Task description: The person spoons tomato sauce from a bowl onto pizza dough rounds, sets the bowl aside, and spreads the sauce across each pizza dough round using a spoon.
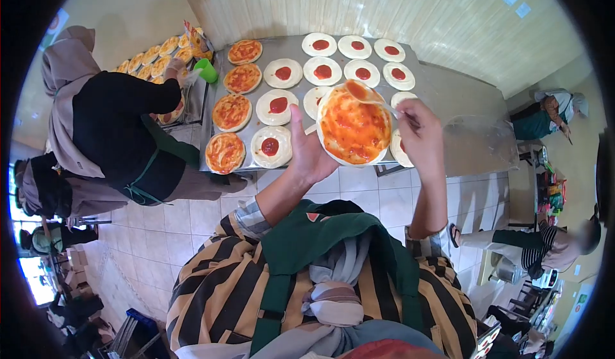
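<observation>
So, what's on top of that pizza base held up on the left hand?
Red sauce covers most of the pizza base, leaving a pale rim. A spoon holding sauce overlaps its top edge, hiding the patch beneath.

Single head-worn fisheye view, facing forward and down; left hand (312, 156), right hand (420, 127) close, table (456, 96) beyond.

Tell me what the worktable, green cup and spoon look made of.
Worktable: probably metal, smooth grey with soft reflections. Green cup: likely smooth plastic, from its bright even colour. Spoon: perhaps plastic, from its pale handle; finish too small to judge.
</observation>
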Action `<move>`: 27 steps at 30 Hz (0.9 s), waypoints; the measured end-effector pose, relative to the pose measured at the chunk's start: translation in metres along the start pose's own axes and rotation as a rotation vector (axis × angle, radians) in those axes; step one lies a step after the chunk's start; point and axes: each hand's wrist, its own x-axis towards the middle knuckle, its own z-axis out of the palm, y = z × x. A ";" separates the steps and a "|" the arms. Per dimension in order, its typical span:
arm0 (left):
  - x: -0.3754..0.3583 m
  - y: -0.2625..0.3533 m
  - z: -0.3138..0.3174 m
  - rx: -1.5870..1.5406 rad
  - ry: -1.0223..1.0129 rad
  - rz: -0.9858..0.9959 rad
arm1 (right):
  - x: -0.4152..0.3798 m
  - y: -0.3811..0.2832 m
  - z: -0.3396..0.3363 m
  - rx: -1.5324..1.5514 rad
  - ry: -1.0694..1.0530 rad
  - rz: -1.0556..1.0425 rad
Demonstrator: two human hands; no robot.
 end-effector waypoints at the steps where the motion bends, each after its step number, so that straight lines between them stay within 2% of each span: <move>1: 0.000 0.000 0.000 0.014 -0.003 0.021 | -0.004 0.005 -0.005 -0.077 0.026 -0.014; 8: 0.004 -0.006 0.000 0.062 0.011 0.069 | -0.007 0.003 0.003 0.042 0.005 0.057; 10: 0.005 -0.005 -0.005 0.037 0.007 0.075 | -0.013 0.003 0.004 0.079 -0.070 -0.002; 12: 0.004 -0.002 -0.007 0.005 0.010 0.080 | -0.014 0.003 -0.013 0.047 -0.124 0.060; 15: 0.004 -0.002 -0.006 0.033 0.030 0.088 | -0.005 0.018 -0.027 -0.122 0.032 -0.025; 18: 0.008 -0.004 -0.008 0.010 0.029 0.092 | -0.001 0.016 -0.007 -0.029 0.087 -0.061; 19: 0.008 -0.005 -0.008 0.018 0.027 0.103 | -0.002 0.007 -0.005 0.035 -0.012 -0.018; 20: 0.008 -0.005 -0.009 0.026 0.029 0.115 | -0.004 0.003 -0.009 0.038 -0.013 -0.022; 22: 0.007 -0.004 -0.015 0.003 0.009 0.107 | -0.007 0.004 -0.021 -0.098 -0.084 -0.110; 27: 0.009 -0.006 -0.019 -0.043 -0.064 0.068 | 0.013 0.005 -0.028 -0.070 0.065 -0.121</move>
